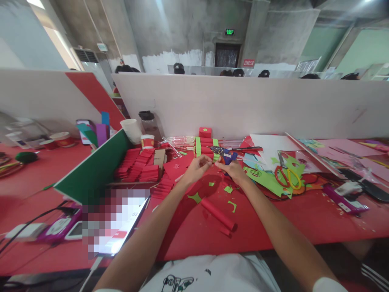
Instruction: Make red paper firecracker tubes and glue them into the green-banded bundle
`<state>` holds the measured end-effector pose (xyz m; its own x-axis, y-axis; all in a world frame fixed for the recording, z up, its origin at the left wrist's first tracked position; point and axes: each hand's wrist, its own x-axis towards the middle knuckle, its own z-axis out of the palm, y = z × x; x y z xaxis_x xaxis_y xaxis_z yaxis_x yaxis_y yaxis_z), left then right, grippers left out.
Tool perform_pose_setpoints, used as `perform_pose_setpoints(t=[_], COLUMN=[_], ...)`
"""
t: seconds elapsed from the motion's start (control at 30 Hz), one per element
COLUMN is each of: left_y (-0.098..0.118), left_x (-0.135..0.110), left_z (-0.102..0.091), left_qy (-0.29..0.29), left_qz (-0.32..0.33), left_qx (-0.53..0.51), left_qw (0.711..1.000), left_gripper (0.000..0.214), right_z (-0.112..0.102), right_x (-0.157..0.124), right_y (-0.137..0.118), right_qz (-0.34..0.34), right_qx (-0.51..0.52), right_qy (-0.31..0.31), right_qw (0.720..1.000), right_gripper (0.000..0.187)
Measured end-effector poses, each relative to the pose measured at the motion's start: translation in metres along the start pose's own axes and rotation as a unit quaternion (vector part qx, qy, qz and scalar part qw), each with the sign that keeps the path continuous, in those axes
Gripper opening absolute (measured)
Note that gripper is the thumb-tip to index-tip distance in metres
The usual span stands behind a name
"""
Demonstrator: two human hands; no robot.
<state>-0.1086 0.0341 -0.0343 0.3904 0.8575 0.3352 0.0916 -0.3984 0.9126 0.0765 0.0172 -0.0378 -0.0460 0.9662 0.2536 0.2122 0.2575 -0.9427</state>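
My left hand [198, 166] and my right hand [231, 168] meet over the red table [188, 231], fingers pinched close together near a bundle of red paper rolls with green bands [205, 147]. My right hand is closed round a blue glue gun [227, 155]. What my left fingers pinch is too small to make out. A loose red paper roll [217, 214] lies on the table nearer to me, with small green paper scraps [228, 189] around it.
Stacks of red folded paper [137, 164] lie left of my hands beside a green board [94, 170]. Orange-handled scissors [285, 174] rest on green cut paper at the right. A tablet [121, 227], phones and cables lie at the front left. A white partition [258, 105] closes the back.
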Motion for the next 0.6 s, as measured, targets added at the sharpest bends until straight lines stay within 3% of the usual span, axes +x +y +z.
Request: perform_pose_setpoints(t=[0.1, 0.6], left_y=[0.0006, -0.0016], left_x=[-0.0003, -0.0015], left_z=[-0.0025, -0.0017], left_qy=[-0.016, -0.030], left_qz=[0.002, 0.011], left_qx=[0.007, 0.081], left_qw=[1.000, 0.996], left_gripper=[0.024, 0.016], right_z=[-0.0004, 0.0006], right_x=[0.0001, 0.0028], right_y=[-0.0010, 0.0078], right_qz=[-0.005, -0.012], right_qx=[0.010, -0.007], right_qy=[0.025, 0.012], right_qw=[1.000, 1.000], right_gripper=[0.023, 0.020])
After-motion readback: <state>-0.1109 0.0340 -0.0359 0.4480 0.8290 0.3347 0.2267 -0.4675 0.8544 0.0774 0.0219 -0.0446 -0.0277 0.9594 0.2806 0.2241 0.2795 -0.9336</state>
